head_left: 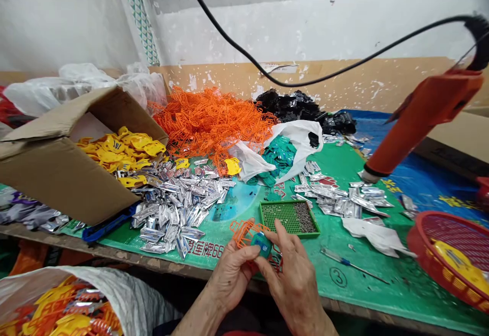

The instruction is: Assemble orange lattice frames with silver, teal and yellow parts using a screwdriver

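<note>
Close to the table's front edge, my left hand is closed around an orange plastic frame with open bars. A small teal plastic piece lies against the frame, under my left thumb. My right hand pinches the same teal piece from the right, its thumb below and its fingers above. Just beyond my fingers sits a green tray with a grid of holes and small dark screws heaped at its right end. My fingers hide part of the frame.
An orange electric screwdriver hangs on a black cable at right. A tilted cardboard box holds yellow parts. Silver strips, orange frames, and black parts lie piled. A screwdriver lies near a red basket.
</note>
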The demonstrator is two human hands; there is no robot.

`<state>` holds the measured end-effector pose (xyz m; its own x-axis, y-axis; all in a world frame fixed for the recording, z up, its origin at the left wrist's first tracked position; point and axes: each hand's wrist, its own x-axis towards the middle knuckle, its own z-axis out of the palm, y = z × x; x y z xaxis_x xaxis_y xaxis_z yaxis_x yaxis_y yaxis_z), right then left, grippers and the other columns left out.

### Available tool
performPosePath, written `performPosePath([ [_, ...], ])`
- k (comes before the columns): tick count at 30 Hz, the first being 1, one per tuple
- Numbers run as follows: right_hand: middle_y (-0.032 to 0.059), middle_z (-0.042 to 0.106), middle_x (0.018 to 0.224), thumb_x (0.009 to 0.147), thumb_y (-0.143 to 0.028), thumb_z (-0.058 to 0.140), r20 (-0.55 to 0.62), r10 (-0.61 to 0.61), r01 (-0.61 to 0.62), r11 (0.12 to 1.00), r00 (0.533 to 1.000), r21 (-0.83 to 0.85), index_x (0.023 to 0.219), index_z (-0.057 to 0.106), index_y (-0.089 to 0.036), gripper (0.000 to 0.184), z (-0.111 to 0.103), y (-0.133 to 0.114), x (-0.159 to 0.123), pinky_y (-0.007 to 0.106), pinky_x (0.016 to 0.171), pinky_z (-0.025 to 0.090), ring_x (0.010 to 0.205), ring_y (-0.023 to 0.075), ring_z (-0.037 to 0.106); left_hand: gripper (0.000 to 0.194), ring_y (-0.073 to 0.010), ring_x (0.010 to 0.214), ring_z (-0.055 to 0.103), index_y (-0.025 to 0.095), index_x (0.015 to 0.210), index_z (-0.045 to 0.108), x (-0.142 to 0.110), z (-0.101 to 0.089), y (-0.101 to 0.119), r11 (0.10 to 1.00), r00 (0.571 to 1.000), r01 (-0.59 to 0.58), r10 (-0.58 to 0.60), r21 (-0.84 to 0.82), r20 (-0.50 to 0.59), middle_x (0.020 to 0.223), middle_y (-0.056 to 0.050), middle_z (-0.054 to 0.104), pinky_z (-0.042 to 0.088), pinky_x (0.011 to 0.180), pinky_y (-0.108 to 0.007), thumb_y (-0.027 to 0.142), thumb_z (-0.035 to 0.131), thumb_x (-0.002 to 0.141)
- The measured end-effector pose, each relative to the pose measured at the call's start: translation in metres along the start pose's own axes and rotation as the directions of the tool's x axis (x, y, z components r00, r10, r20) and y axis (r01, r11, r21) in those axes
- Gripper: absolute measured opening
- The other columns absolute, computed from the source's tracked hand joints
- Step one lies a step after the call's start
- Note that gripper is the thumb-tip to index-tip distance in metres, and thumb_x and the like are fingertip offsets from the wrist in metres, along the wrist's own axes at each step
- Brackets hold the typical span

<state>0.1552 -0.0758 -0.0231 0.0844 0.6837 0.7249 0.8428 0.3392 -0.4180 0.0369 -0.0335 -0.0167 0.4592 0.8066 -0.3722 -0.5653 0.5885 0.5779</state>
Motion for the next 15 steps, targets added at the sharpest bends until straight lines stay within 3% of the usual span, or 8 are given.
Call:
performPosePath([
  [7,0.0146,0.071,0.100,0.093,-0.030,0.052,-0.001,-0.050,0.050,0.996,0.999,-0.075,0.149,0.025,-0.013,0.065,0.0006,0.0039,0.0006,0.039,0.065,0.054,0.082,0.0259,0.065,0.054,-0.0137,0.070,0.064,0.018,0.111,0.066,0.0035,-0.0023,0.0002,0.999,0.999,0.032,-0.032,-0.014,-0.009,0.087,-0.004,0.072,0.051,0.069,-0.025,0.009,0.080,0.060],
  [15,0.0169,0.070,0.098,0.090,-0.024,0.057,-0.045,-0.079,0.073,0.989,0.996,-0.125,0.151,0.017,-0.010,0.074,0.0073,-0.0039,-0.0012,0.039,0.061,0.053,0.081,0.0270,0.063,0.059,-0.0121,0.067,0.062,0.020,0.114,0.063,0.0043,-0.0014,0.0019,0.998,0.998,0.053,-0.052,0.018,-0.035,0.084,-0.001,0.071,0.050,0.069,-0.024,0.010,0.081,0.059],
])
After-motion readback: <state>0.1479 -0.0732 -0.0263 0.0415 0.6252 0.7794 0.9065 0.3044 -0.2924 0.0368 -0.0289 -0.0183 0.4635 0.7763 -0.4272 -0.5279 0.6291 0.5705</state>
